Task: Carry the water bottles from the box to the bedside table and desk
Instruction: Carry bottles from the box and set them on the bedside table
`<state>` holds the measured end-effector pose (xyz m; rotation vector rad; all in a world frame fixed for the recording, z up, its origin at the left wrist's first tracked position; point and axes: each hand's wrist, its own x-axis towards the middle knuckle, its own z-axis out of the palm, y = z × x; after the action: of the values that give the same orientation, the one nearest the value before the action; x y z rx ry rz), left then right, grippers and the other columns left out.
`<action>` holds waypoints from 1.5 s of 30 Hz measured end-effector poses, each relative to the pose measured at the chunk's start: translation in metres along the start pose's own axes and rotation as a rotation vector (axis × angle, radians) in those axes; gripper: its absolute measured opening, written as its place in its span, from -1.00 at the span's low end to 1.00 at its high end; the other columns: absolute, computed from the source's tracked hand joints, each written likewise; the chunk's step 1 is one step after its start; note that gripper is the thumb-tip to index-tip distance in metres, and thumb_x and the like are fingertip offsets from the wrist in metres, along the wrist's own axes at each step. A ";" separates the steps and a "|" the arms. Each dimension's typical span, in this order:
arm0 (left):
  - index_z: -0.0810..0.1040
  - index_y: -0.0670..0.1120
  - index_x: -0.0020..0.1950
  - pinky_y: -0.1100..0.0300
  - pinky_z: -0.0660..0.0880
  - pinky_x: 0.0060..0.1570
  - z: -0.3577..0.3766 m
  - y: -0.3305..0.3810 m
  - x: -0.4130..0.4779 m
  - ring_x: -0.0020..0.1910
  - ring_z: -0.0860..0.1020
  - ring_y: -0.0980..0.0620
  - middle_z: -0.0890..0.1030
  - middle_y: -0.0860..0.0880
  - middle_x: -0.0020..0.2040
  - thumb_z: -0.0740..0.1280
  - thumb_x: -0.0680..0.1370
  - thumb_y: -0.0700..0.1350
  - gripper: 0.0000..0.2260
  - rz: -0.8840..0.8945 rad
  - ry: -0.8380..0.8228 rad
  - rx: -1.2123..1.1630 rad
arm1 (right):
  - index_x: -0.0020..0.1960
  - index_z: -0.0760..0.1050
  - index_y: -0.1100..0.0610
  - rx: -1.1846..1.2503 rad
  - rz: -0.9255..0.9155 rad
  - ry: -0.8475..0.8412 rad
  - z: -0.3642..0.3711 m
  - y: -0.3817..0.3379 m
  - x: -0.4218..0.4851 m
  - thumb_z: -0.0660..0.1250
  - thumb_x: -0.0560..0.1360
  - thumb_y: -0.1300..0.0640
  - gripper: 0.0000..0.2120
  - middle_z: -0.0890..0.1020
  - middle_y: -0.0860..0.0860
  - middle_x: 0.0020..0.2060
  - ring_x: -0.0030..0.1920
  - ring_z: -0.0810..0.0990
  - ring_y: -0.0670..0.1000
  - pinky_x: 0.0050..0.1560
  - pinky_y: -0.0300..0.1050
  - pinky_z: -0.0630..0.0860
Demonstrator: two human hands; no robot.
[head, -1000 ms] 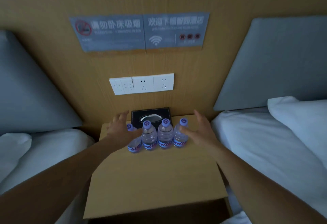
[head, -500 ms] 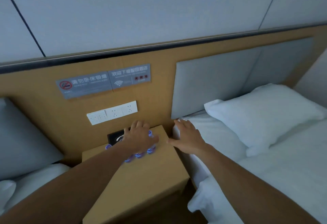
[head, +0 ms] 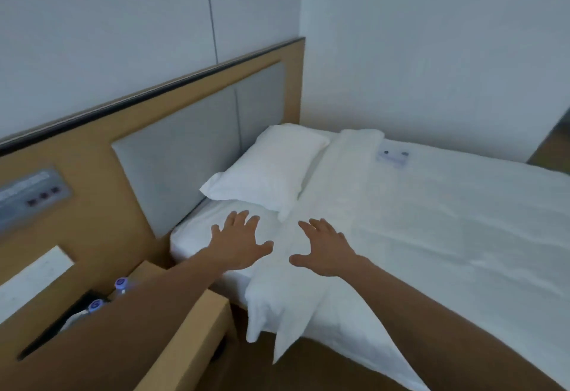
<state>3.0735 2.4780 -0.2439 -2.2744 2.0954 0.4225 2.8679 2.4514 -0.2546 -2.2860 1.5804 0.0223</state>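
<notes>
Two purple caps of the water bottles (head: 121, 284) show at the lower left on the wooden bedside table (head: 197, 322); my left forearm hides the other bottles. My left hand (head: 239, 244) is held out over the near edge of the bed with its fingers spread and nothing in it. My right hand (head: 325, 250) hovers beside it over the white sheet, also spread and empty. Both hands are well to the right of the bottles. No box is in view.
A white bed (head: 431, 221) with a pillow (head: 268, 171) fills the right half. A wooden headboard with grey padding (head: 185, 156) runs along the wall. A small packet (head: 393, 156) lies on the bed. A black tissue box (head: 77, 310) sits behind the bottles.
The view has swung right from the bedside table to the bed. Both hands have left the row of bottles and now hover empty over the sheet.
</notes>
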 end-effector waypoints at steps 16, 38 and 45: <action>0.05 0.02 0.64 -0.19 0.02 0.54 0.071 0.481 -0.042 0.64 -0.09 -0.06 -0.01 -0.02 0.66 0.13 0.60 0.32 -0.30 0.732 -0.079 0.195 | 0.61 -0.07 -0.02 0.133 0.695 0.249 -0.060 0.368 -0.316 0.28 0.51 -0.28 -0.14 -0.04 0.02 0.61 0.60 -0.16 0.07 0.53 0.21 0.00; 0.04 0.00 0.64 -0.23 -0.02 0.54 0.174 0.973 -0.145 0.63 -0.10 -0.08 -0.01 -0.04 0.66 0.15 0.60 0.29 -0.30 1.465 -0.269 0.281 | 0.59 0.00 -0.05 0.268 1.406 0.442 -0.086 0.656 -0.595 0.32 0.47 -0.25 -0.17 0.02 0.00 0.60 0.59 -0.03 0.08 0.52 0.21 0.04; 0.03 -0.05 0.64 -0.11 0.08 0.53 0.210 1.089 -0.203 0.63 -0.11 -0.11 -0.03 -0.08 0.65 0.21 0.60 0.22 -0.29 1.662 -0.339 0.332 | 0.60 -0.01 -0.06 0.307 1.566 0.463 -0.080 0.727 -0.677 0.33 0.46 -0.27 -0.14 0.02 0.00 0.60 0.59 -0.04 0.06 0.51 0.20 0.06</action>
<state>1.9537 2.6099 -0.2211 0.1158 2.8936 0.3110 1.9392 2.8135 -0.2401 -0.3918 2.8736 -0.3292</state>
